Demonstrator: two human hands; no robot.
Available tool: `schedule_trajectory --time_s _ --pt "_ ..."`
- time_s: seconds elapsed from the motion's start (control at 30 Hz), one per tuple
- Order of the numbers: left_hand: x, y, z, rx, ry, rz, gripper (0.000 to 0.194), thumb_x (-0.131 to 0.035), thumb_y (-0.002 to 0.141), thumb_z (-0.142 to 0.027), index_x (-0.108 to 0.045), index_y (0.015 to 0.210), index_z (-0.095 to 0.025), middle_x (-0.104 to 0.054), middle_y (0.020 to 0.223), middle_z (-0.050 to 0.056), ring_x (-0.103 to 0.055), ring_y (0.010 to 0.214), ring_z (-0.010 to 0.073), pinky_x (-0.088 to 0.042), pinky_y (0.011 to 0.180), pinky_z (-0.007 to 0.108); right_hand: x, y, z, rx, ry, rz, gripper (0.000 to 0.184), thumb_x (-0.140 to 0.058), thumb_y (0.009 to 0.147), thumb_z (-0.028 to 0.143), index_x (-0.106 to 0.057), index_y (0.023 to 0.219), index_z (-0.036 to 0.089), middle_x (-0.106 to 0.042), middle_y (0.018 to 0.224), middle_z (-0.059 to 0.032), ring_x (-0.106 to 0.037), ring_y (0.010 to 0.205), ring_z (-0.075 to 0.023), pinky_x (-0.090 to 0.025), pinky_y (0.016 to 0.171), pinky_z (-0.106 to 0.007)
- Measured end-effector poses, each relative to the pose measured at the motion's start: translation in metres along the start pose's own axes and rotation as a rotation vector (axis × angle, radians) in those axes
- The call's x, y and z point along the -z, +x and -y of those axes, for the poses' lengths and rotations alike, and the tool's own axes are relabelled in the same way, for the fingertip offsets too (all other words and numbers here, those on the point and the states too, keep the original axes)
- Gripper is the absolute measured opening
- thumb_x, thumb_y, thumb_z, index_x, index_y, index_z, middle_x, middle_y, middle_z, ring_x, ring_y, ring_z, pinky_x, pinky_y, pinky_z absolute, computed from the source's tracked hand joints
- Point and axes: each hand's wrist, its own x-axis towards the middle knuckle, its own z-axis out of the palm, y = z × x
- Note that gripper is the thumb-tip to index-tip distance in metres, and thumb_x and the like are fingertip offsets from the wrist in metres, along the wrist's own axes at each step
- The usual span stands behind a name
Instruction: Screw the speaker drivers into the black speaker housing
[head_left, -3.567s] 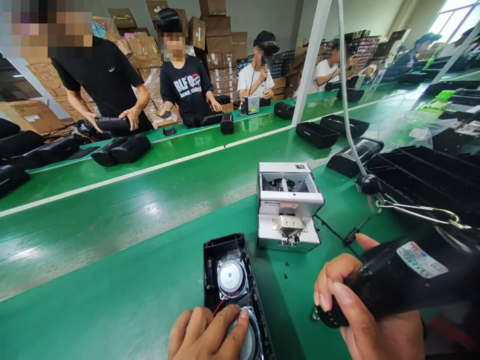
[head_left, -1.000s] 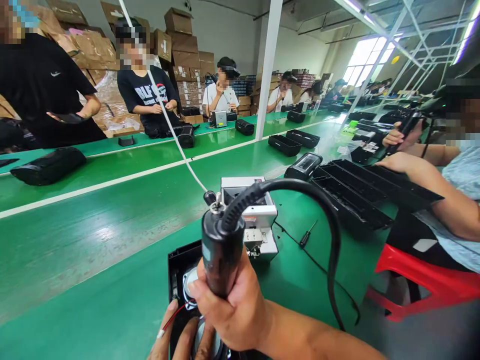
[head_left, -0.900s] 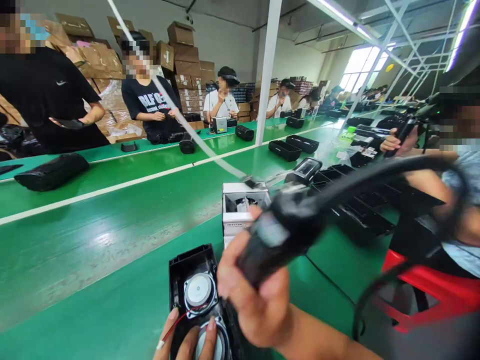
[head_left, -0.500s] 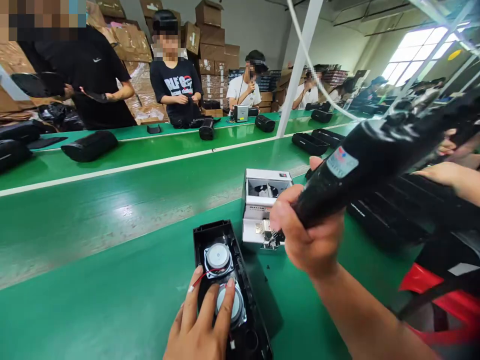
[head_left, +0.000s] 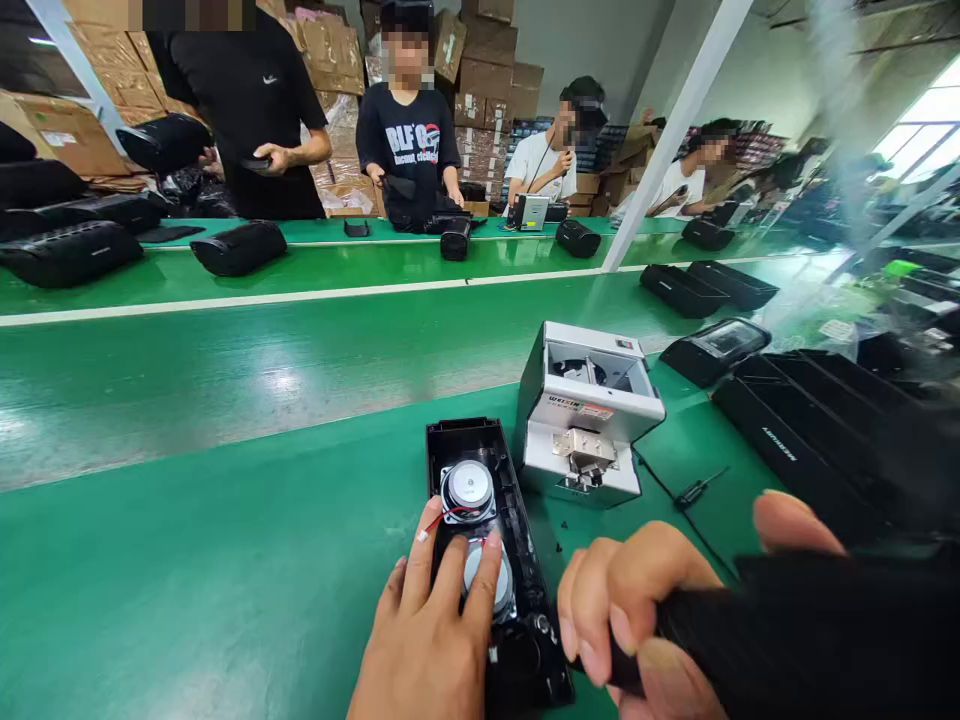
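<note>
Green desk (head_left: 187,560), workers and stacked cartons beyond.
Largest first, we list: black electric screwdriver (head_left: 810,630), low at right, our right hand (head_left: 645,620) in a closed grip around it; open black speaker housing (head_left: 491,560) lying on the desk before us, two round drivers inside; white screw feeder (head_left: 585,410) just beside it; our left hand (head_left: 431,640) resting fingers on the nearer driver.

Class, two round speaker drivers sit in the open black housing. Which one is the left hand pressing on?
The nearer driver: the left hand has fingertips on it. The farther driver lies untouched beyond it.
</note>
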Motion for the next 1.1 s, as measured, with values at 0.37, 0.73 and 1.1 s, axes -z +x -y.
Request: schedule_trajectory --time_s 0.37,0.73,1.1 --pt "-0.001 -0.001 -0.001 -0.009 0.021 -0.052 0.068 -0.051 0.088 -0.006 -0.060 0.152 -0.027 -0.074 0.140 0.005 -0.049 0.152 0.0398 -0.066 0.100 0.046 -0.001 -0.006 -0.019 0.000 0.001 0.018 0.067 -0.065 0.106 0.026 -0.027 0.157 0.047 -0.055 0.083 0.0049 -0.054 0.057 -0.0146 -0.052 0.051 -0.030" --pt "-0.001 -0.002 0.000 -0.011 -0.031 -0.012 0.070 -0.053 0.088 -0.009 -0.055 0.156 -0.024 -0.071 0.143 0.009 -0.042 0.156 0.0429 -0.066 0.099 0.049 -0.001 -0.005 -0.017 0.003 -0.032 0.034 0.065 -0.065 0.106 0.030 -0.031 0.158 0.047 -0.053 0.081 0.0047 -0.054 0.056 -0.0152 -0.052 0.048 -0.030" --pt "0.005 0.000 -0.004 0.000 -0.045 0.023 0.069 -0.054 0.088 -0.014 -0.054 0.156 -0.024 -0.069 0.146 0.011 -0.040 0.157 0.0433 -0.066 0.100 0.051 -0.002 -0.007 -0.027 -0.001 -0.128 0.062 0.048 -0.063 0.104 0.031 -0.040 0.146 0.041 -0.051 0.077 0.0060 -0.053 0.053 -0.0148 -0.048 0.053 -0.031"
